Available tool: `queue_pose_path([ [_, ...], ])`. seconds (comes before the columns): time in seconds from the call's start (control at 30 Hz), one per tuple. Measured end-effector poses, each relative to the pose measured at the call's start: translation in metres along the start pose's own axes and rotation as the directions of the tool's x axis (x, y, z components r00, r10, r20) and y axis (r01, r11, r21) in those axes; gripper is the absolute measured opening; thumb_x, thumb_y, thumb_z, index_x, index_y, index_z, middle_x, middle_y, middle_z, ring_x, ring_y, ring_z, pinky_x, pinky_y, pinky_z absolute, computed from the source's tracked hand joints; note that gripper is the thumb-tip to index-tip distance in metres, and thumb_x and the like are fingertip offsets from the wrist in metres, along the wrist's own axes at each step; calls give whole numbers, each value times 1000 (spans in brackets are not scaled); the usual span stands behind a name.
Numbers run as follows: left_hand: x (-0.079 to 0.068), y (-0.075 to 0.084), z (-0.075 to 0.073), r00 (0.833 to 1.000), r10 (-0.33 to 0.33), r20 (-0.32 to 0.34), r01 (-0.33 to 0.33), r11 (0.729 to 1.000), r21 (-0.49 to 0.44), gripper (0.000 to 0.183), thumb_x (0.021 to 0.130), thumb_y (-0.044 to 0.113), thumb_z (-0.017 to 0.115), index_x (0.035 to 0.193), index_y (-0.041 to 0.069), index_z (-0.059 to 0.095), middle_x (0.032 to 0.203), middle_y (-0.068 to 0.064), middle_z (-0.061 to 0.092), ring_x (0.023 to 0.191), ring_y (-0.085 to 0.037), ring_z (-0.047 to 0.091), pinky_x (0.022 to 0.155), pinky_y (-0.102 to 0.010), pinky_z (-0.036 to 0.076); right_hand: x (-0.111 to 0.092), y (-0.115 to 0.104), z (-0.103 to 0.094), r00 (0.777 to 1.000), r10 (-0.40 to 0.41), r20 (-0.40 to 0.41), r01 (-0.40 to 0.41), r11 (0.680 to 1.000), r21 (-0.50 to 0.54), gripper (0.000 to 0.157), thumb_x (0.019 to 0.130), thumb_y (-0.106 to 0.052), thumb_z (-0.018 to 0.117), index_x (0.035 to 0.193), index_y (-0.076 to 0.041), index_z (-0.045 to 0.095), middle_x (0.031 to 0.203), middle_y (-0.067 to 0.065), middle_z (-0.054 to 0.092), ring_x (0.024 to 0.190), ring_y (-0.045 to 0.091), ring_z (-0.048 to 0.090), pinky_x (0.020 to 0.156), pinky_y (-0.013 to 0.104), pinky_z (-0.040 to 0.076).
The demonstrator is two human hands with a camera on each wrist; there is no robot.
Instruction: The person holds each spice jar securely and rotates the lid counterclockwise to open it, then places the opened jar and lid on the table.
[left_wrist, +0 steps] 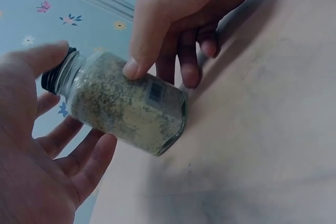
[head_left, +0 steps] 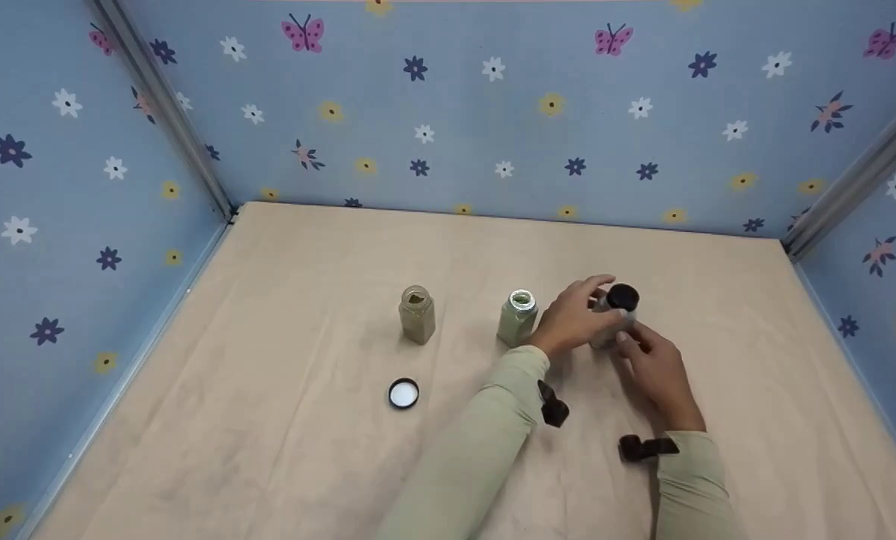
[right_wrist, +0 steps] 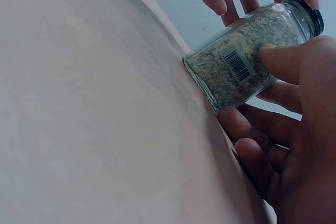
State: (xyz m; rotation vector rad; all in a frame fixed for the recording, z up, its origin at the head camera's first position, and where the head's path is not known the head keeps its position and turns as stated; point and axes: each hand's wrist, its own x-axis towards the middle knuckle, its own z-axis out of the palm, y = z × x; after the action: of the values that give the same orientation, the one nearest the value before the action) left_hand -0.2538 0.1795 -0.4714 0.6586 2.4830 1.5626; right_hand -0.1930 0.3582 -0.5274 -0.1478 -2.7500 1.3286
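Observation:
Toward the right side of the table, both hands are at a glass spice jar [right_wrist: 252, 51] with flecked dried herbs inside, a barcode label and a black lid [head_left: 623, 298]. My right hand [head_left: 659, 371] grips the jar's body, its thumb flat on the glass in both wrist views. At the top, my left hand [head_left: 574, 319] holds the black lid between thumb and forefinger, while its other fingers hang loosely curled beside the jar. The lid is on the jar's neck. Whether the jar's base touches the table cannot be told.
Left of the hands stands a lidless jar of green contents [head_left: 518, 319], close to the left wrist. Farther left is a lidless jar of brownish contents [head_left: 417, 319]. A loose black lid [head_left: 404, 394], white inside, lies nearer on the cloth [head_left: 268, 420]. Patterned panels [head_left: 478, 112] surround the table.

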Motion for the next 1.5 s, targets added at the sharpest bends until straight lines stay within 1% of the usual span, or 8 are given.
queue_pose_path([
  [0.13,3,0,-5,999,17,33,-19,998,54,51,97,36,57,148,33,51,119,6,58,112,-9,57,89,-27,48,0,-1,2,1000,1,7,-1,1000,-16,65,104,-50,46,153,-7,42,145,19,52,114,35,63,101,53,45],
  [0.23,5,0,-6,999,16,45,-19,997,78,47,97,37,54,145,37,55,118,7,57,109,-6,56,87,-27,48,-1,-1,2,1000,6,17,-6,1000,-15,66,104,-52,45,153,-7,42,146,19,51,114,34,62,101,53,45],
  [0.43,5,-2,-5,998,29,49,-29,1000,11,42,97,33,60,139,34,61,119,1,60,107,-6,58,87,-24,49,-1,0,0,1000,-2,2,2,1000,3,61,104,-49,47,151,-9,47,142,16,55,111,32,64,100,53,45],
  [0.77,5,-9,-3,996,53,65,-46,994,-104,42,95,31,69,136,28,61,126,6,62,113,-17,62,88,-23,50,-2,2,-1,1000,16,13,-16,1000,2,63,104,-50,47,152,-9,44,144,16,54,110,31,64,99,51,47],
  [0.87,6,-9,-4,996,51,71,-43,994,-102,45,95,33,69,139,29,59,124,6,62,112,-14,62,88,-24,50,-1,0,-1,1000,15,19,-15,1000,-1,63,104,-49,46,153,-9,43,144,17,53,111,32,63,100,53,46],
  [1.1,7,-6,-6,996,55,77,-53,998,-23,50,96,32,60,145,30,55,121,6,61,112,-9,60,91,-24,48,0,-2,-1,999,30,17,-30,999,-12,63,104,-48,47,153,-8,42,143,19,54,111,34,64,98,52,48],
  [1.3,8,-8,-5,994,78,77,-75,996,-41,44,98,31,61,141,25,61,124,5,60,111,-8,59,91,-21,48,-1,-2,-1,999,28,16,-27,1000,-15,63,104,-49,46,153,-8,43,144,17,53,112,32,64,98,51,48],
  [1.5,7,-8,-5,996,59,68,-56,997,-48,43,97,36,65,139,28,62,121,6,58,110,-8,59,90,-22,48,1,-2,-1,999,34,14,-33,999,-23,64,104,-50,45,153,-9,42,143,17,54,112,32,63,98,51,48],
])
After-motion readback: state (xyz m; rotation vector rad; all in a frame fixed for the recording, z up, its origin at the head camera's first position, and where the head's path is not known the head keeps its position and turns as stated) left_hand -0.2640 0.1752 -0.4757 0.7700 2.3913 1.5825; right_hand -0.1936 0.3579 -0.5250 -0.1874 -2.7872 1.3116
